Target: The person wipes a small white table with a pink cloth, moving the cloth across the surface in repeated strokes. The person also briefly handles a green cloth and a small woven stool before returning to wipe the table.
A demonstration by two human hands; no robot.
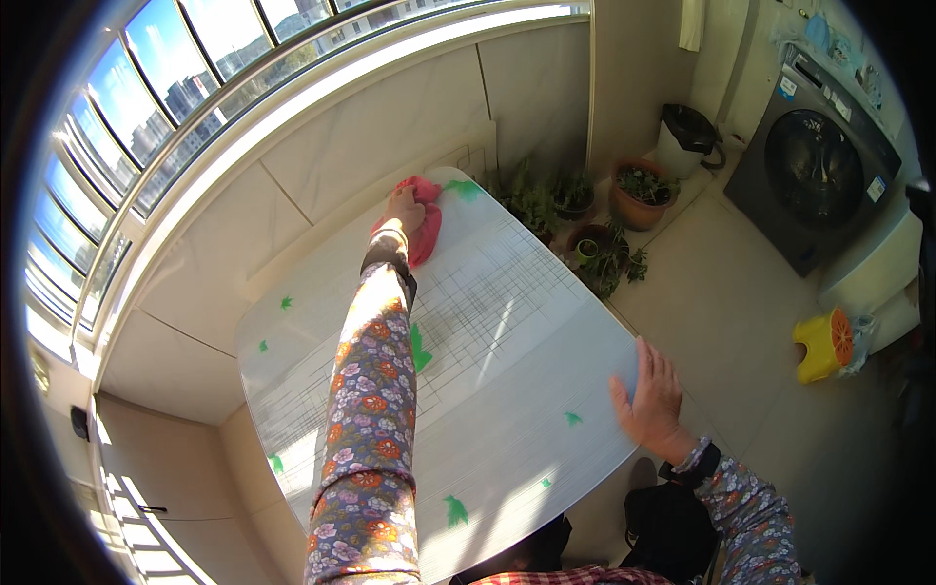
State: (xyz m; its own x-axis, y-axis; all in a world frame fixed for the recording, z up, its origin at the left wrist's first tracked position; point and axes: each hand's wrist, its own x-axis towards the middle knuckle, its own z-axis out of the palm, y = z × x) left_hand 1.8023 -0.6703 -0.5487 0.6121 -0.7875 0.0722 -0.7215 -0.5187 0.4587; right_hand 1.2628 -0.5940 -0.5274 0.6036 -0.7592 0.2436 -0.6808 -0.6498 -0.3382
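A white table (507,409) with a grey line pattern and small green leaf marks fills the middle of the view. My left hand (404,210) reaches to its far corner and presses a pink-red cloth (426,232) flat against the tabletop. My right hand (651,394) rests open, palm down, on the table's near right edge. Both arms wear floral-patterned sleeves.
Several potted plants (585,219) stand on the floor beyond the table's far right side. A dark front-loading washing machine (814,161) is at the upper right, a bin (687,136) beside it, and a yellow stool (827,343) by the right wall. Windows (127,107) curve along the left.
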